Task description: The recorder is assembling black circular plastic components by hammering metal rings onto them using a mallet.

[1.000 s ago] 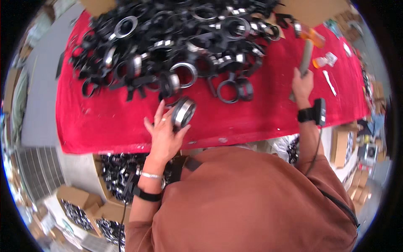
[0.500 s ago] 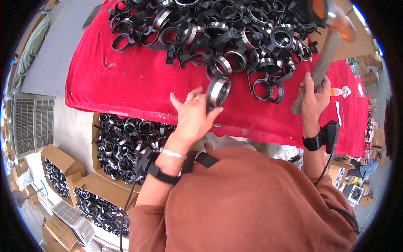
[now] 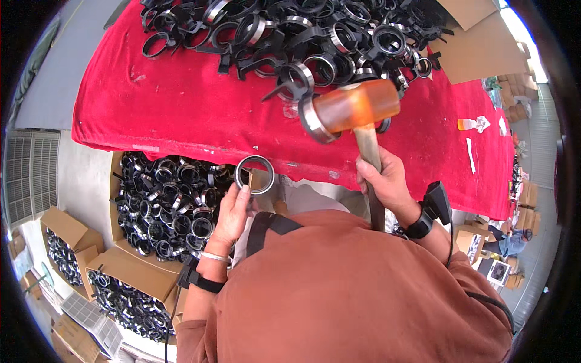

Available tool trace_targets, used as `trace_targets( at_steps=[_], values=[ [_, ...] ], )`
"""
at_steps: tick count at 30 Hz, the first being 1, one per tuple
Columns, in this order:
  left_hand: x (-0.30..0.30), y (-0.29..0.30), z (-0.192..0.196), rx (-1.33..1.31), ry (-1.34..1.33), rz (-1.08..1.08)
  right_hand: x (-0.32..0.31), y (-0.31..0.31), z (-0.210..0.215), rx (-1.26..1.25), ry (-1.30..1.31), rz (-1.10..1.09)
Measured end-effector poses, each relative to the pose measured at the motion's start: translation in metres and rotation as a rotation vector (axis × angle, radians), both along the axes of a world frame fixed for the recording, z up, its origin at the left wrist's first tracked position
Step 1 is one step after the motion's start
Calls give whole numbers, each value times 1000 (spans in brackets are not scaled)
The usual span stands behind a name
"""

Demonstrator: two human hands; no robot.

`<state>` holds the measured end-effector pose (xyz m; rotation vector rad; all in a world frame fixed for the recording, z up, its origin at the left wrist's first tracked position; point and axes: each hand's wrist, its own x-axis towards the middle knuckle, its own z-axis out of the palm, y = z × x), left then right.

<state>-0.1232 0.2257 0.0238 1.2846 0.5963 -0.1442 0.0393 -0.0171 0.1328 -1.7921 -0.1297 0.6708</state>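
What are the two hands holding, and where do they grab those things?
The right hand grips a mallet with an orange head by its wooden handle. The left hand pinches a metal ring by its lower rim.

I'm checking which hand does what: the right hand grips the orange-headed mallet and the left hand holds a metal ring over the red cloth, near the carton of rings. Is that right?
Not quite. The head view shows the left hand holding the round metal ring just off the red cloth, above the cardboard carton of black-and-silver rings. The right hand does grip the orange-headed mallet.
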Motion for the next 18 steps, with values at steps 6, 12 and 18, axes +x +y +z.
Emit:
trace_targets(
  at_steps=[6,12,18],
  values=[
    [-2,-13,-10,90,55,236,4,-58,-31,-309,-183,176],
    [10,-34,2,46,81,318,18,-70,-51,-134,128,70],
    [86,-63,56,-251,-216,654,51,-80,-59,86,302,134]
  ],
)
